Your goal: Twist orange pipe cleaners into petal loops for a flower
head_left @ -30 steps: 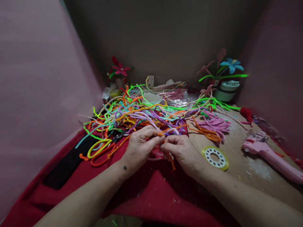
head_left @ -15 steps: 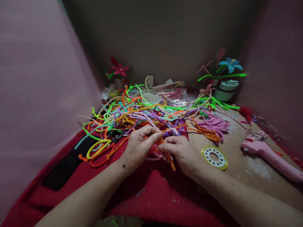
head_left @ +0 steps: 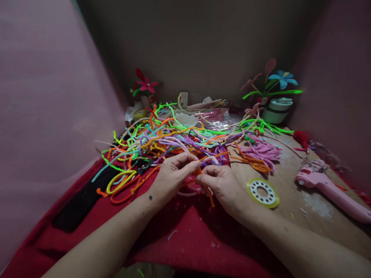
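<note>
Close together over the red cloth (head_left: 174, 239), my left hand (head_left: 178, 173) and my right hand (head_left: 218, 183) both pinch an orange pipe cleaner (head_left: 209, 195). Its lower end hangs down beneath my right fingers, and the part between the fingertips is mostly hidden. Just beyond my hands lies a tangled heap of colourful pipe cleaners (head_left: 174, 141). Left of my left hand are scissors with yellow and red handles (head_left: 121, 183), partly covered by the heap. A roll of clear tape (head_left: 262, 193) lies to the right of my right hand.
A pink glue gun (head_left: 333, 189) rests on the brown board (head_left: 315, 235) at right, near pink pipe cleaners (head_left: 261, 152) and orange ones (head_left: 255, 164). A black flat item (head_left: 78, 208) lies at left. Behind stand a blue flower (head_left: 282, 80) and a red flower (head_left: 147, 85).
Both hands stay close together on the orange pipe cleaner. My fingers have shifted slightly, and the hanging end sits a little higher. Everything else looks the same.
</note>
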`<state>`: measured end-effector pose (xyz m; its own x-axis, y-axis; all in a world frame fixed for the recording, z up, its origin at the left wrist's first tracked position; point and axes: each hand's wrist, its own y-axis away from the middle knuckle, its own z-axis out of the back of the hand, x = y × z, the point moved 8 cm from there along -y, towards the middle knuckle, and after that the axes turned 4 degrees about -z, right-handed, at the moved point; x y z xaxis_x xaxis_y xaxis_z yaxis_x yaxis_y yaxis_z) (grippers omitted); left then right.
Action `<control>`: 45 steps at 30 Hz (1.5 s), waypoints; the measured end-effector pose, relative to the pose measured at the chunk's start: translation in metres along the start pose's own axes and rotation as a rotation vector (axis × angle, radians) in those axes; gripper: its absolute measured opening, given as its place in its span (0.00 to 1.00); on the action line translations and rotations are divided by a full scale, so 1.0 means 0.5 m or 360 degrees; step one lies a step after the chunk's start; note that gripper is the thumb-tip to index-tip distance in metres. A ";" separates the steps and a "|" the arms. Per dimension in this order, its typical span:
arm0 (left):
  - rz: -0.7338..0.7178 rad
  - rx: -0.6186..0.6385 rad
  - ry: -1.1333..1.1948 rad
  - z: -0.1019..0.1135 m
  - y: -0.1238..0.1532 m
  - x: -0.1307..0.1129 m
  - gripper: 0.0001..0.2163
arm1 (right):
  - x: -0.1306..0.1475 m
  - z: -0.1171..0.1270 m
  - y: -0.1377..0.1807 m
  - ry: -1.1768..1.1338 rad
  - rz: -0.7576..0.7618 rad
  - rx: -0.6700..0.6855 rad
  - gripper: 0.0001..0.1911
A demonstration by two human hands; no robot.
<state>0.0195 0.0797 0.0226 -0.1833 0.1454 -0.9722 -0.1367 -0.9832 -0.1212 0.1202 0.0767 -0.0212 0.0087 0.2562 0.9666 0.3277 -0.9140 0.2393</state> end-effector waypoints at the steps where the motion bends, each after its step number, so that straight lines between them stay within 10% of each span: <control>1: 0.0007 0.0007 0.0028 -0.001 0.001 0.000 0.07 | 0.001 0.001 0.000 -0.0002 0.0002 -0.0003 0.12; 16: -0.0477 0.0022 -0.0813 0.008 0.006 -0.027 0.07 | -0.006 -0.010 0.003 -0.0020 -0.0021 0.0099 0.11; 27: 0.0195 0.0298 0.0161 -0.029 0.004 0.030 0.09 | 0.001 -0.010 0.003 -0.0057 -0.0006 0.0097 0.06; 45: -0.0064 0.0279 -0.0319 -0.021 0.001 0.019 0.12 | -0.002 -0.015 0.002 -0.0073 -0.0010 0.0147 0.05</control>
<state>0.0278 0.0795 0.0114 -0.3612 0.2198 -0.9062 -0.3109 -0.9446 -0.1052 0.1135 0.0729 -0.0212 0.0491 0.2780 0.9593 0.4136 -0.8799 0.2338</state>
